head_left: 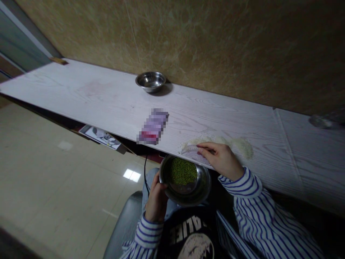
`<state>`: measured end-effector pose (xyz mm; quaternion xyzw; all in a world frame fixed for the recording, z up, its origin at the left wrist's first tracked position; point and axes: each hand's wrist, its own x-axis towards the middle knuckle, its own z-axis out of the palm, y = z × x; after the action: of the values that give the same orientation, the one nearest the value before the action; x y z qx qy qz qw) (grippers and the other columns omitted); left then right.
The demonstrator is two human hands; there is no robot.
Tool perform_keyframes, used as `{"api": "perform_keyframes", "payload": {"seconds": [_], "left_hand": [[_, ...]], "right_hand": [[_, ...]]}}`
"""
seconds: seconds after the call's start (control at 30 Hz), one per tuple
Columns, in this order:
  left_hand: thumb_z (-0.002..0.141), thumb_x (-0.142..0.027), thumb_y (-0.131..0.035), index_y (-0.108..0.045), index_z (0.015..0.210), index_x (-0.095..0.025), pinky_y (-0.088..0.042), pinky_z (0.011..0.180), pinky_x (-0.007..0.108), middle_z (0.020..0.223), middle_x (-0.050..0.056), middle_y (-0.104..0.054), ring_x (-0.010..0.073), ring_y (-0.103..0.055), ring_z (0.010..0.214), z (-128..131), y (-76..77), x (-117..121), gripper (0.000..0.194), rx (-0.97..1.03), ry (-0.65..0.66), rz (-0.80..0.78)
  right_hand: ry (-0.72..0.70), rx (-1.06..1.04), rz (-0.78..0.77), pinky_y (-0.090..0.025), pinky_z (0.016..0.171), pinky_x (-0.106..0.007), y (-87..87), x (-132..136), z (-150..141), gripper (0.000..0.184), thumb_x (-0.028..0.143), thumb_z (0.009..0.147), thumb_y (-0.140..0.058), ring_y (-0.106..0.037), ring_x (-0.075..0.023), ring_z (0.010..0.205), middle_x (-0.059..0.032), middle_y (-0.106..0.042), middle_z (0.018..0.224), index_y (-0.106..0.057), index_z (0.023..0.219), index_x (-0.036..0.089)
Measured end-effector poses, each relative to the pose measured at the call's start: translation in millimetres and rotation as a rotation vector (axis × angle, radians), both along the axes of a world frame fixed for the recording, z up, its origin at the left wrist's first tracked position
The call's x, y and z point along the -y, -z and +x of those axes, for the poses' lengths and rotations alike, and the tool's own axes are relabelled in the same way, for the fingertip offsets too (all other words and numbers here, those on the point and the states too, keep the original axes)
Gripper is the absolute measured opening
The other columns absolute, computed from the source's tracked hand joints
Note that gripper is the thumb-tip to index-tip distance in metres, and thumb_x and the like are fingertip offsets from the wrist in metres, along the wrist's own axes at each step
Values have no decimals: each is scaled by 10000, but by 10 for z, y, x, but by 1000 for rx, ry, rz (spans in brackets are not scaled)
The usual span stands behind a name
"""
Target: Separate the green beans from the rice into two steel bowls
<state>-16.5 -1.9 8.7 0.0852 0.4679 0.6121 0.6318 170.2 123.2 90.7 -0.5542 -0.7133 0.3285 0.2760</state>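
Large bowl: a round, shiny steel bowl (204, 185), tilted, over the person's lap at the table's near edge; whether it rests on the legs cannot be told.
In it: a heap of small, round green beans (184, 171), gathered toward the side nearest the table, bare metal showing beside them.
Left hand: the left hand (157, 201) grips the bowl's left rim, thumb over the edge.
Right hand: the right hand (222, 158) is low at the table's edge, above the bowl, thumb and fingers bent with a narrow gap; whether anything is pinched between them cannot be told.
Grains: loose white rice-like grains (243, 147) lie on the table around the right hand, thickest beyond its wrist.
Table: long, whitish, wood-grained table (107, 99).
Small bowl: a round steel bowl with a flared rim (150, 87) stands near the wall, inner surface showing.
Slab: a pixelated lavender rectangle with a red band (155, 124), near the front edge.
Far right: a clear, shiny object (322, 121), too dim to identify.
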Motion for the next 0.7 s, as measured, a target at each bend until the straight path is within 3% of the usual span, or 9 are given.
{"api": "perform_keyframes", "payload": {"seconds": [0.57, 0.7], "left_hand": [[699, -186, -588, -640, 1227, -239, -480, 896, 393, 1106, 48, -705, 291, -605, 1087, -20, -41, 9, 533, -1, -17, -7], [699, -191, -592, -645, 1232, -242, -481, 892, 386, 1107, 48, -708, 285, -612, 1078, -27, -21, -2, 537, -9, -8, 2]], "right_hand": [[-31, -15, 17, -588, 739, -328, 11, -6, -23, 190, 214, 834, -635, -741, -205, 825, -60, -793, 928, -782, 953, 198], [39, -59, -11, -597, 747, -328, 90, 7, 75, 236, 232, 857, -602, -749, -208, 817, -74, -790, 880, -768, 1018, 180]]}}
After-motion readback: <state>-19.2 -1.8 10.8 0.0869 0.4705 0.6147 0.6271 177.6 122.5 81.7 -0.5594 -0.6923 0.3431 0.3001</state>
